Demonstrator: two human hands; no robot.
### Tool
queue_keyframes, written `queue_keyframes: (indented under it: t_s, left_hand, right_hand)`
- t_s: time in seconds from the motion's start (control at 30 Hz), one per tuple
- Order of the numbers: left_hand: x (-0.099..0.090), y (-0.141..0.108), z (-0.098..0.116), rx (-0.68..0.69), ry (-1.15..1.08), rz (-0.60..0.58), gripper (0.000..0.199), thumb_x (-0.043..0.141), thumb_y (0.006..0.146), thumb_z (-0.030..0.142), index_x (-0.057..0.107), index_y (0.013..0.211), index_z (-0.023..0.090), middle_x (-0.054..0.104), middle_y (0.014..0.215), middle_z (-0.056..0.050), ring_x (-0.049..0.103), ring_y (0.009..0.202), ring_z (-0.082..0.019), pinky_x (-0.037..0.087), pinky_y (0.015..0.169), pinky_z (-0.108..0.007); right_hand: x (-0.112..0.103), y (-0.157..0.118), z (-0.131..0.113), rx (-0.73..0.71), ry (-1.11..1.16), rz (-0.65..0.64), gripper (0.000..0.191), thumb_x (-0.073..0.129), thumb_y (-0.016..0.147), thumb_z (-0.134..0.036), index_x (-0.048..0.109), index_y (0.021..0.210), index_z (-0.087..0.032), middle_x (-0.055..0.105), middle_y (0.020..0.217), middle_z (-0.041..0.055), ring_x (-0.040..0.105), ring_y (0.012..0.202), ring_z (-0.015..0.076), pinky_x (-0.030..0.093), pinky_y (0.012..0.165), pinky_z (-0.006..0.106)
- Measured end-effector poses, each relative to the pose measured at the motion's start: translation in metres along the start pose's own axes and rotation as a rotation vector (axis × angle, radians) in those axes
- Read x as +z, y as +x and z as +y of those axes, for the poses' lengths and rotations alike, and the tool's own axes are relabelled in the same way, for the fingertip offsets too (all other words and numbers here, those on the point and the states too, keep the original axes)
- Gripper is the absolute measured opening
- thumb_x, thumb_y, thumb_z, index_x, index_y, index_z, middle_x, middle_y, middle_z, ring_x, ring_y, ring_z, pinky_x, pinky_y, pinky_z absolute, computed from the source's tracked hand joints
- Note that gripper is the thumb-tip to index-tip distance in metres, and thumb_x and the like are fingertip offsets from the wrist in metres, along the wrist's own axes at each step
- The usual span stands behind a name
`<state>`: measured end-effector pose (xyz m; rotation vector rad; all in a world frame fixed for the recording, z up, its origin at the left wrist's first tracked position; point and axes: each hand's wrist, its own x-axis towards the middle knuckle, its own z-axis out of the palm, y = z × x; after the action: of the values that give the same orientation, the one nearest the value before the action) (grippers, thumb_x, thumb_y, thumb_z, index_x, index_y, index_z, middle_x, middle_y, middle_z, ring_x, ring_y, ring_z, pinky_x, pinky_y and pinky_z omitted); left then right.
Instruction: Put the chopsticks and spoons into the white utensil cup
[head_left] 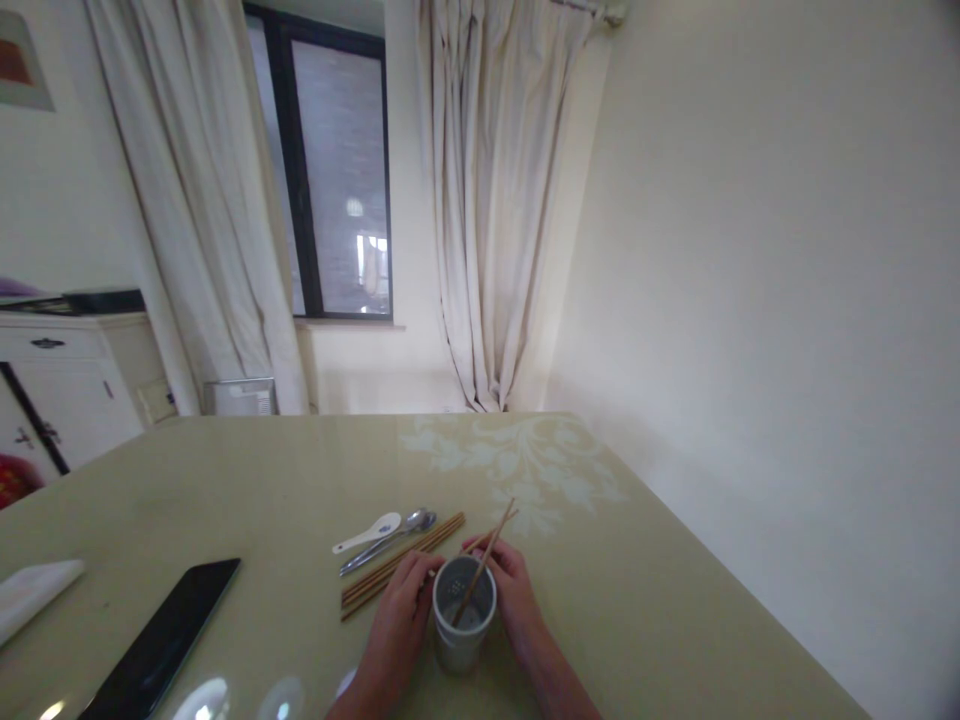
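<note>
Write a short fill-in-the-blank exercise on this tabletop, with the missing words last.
The cup is between the left hand and the ____ hand.
A wooden ____ leans inside the cup.
The leftmost spoon is mostly ____ in colour.
The black phone lies on the cup's ____ side.

Missing words: right; chopstick; white; left.

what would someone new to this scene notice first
Probably the pale cup at the near side of the table, with the left hand and right hand on either side and a chopstick leaning out of it. Next, likely the bundle of chopsticks lying just beyond the left hand, with spoons beside it, and the large dark slab on the table's left.
</note>
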<state>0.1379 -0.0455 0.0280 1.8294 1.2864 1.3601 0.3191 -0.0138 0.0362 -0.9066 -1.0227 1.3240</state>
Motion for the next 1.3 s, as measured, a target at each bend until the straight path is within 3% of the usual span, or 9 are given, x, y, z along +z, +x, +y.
queue_keyframes:
  t_s: [0.17, 0.3, 0.4, 0.47, 0.57, 0.8, 0.97, 1.17, 1.3]
  left_hand:
    - [-0.002, 0.002, -0.008, 0.025, 0.050, -0.009, 0.031, 0.053, 0.102, 0.037, 0.081, 0.110, 0.026, 0.080, 0.114, -0.011, 0.074, 0.107, -0.028, 0.061, 0.097, -0.042]
    - [-0.021, 0.007, -0.022, -0.041, 0.312, 0.123, 0.035, 0.048, 0.104, 0.039, 0.080, 0.110, 0.027, 0.080, 0.117, -0.009, 0.072, 0.115, -0.029, 0.055, 0.108, -0.049]
    - [-0.037, 0.008, -0.028, -0.104, 0.561, 0.100, 0.031, 0.050, 0.102, 0.035, 0.080, 0.107, 0.026, 0.080, 0.114, -0.009, 0.070, 0.115, -0.031, 0.053, 0.107, -0.051]
    - [-0.043, 0.007, -0.029, -0.137, 0.677, 0.049, 0.029, 0.051, 0.101, 0.032, 0.079, 0.103, 0.024, 0.079, 0.112, -0.009, 0.070, 0.111, -0.032, 0.053, 0.103, -0.050]
    - [-0.044, 0.008, -0.026, -0.161, 0.761, -0.005, 0.028, 0.052, 0.101, 0.031, 0.079, 0.097, 0.024, 0.079, 0.108, -0.009, 0.071, 0.108, -0.030, 0.053, 0.099, -0.046]
    - [-0.044, 0.008, -0.025, -0.142, 0.698, -0.082, 0.022, 0.057, 0.099, 0.030, 0.078, 0.093, 0.026, 0.078, 0.105, -0.006, 0.070, 0.108, -0.028, 0.052, 0.099, -0.041]
    - [-0.042, 0.007, -0.024, -0.154, 0.724, -0.102, 0.021, 0.057, 0.098, 0.031, 0.076, 0.093, 0.024, 0.078, 0.105, -0.008, 0.070, 0.109, -0.030, 0.051, 0.100, -0.045]
    - [-0.037, 0.005, -0.023, -0.114, 0.739, -0.073, 0.024, 0.054, 0.098, 0.033, 0.075, 0.090, 0.025, 0.079, 0.103, -0.009, 0.070, 0.107, -0.031, 0.052, 0.100, -0.046]
    - [-0.025, 0.003, -0.016, -0.137, 0.557, -0.054, 0.028, 0.047, 0.101, 0.037, 0.072, 0.094, 0.025, 0.078, 0.103, -0.009, 0.072, 0.103, -0.029, 0.055, 0.096, -0.043]
  right_hand:
    - [-0.001, -0.002, -0.011, -0.114, -0.060, 0.060, 0.049, 0.087, 0.077, -0.067, 0.079, 0.085, -0.019, 0.077, 0.080, 0.0047, 0.069, 0.075, 0.0224, 0.056, 0.071, 0.032]
    - [-0.024, 0.001, -0.033, -0.329, -0.086, 0.369, 0.048, 0.083, 0.082, -0.065, 0.079, 0.094, -0.019, 0.079, 0.092, 0.0085, 0.072, 0.087, 0.0247, 0.057, 0.074, 0.033]
    - [-0.046, 0.003, -0.051, -0.435, 0.024, 0.575, 0.045, 0.087, 0.079, -0.060, 0.078, 0.095, -0.019, 0.079, 0.093, 0.0073, 0.070, 0.082, 0.0212, 0.057, 0.073, 0.032]
    - [-0.055, 0.002, -0.060, -0.478, 0.144, 0.624, 0.043, 0.090, 0.077, -0.058, 0.078, 0.093, -0.020, 0.077, 0.091, 0.0052, 0.069, 0.080, 0.0184, 0.057, 0.073, 0.030]
    - [-0.055, -0.004, -0.066, -0.502, 0.221, 0.583, 0.040, 0.093, 0.076, -0.055, 0.079, 0.092, -0.021, 0.077, 0.088, 0.0039, 0.069, 0.077, 0.0167, 0.058, 0.072, 0.028]
    - [-0.026, -0.024, -0.061, -0.472, -0.094, 0.287, 0.034, 0.088, 0.085, -0.052, 0.080, 0.088, -0.020, 0.076, 0.077, 0.0062, 0.070, 0.069, 0.0202, 0.062, 0.066, 0.032]
    - [-0.011, -0.028, -0.058, -0.381, -0.133, 0.136, 0.037, 0.088, 0.084, -0.055, 0.080, 0.081, -0.020, 0.075, 0.072, 0.0061, 0.072, 0.067, 0.0223, 0.064, 0.065, 0.034]
    - [-0.011, -0.022, -0.043, -0.356, -0.049, 0.216, 0.047, 0.075, 0.092, -0.065, 0.078, 0.083, -0.019, 0.072, 0.070, 0.0057, 0.067, 0.064, 0.0196, 0.056, 0.061, 0.030]
    - [-0.012, -0.009, -0.024, -0.209, -0.052, 0.272, 0.059, 0.078, 0.081, -0.077, 0.070, 0.069, -0.020, 0.065, 0.062, 0.0010, 0.056, 0.055, 0.0156, 0.046, 0.053, 0.027]
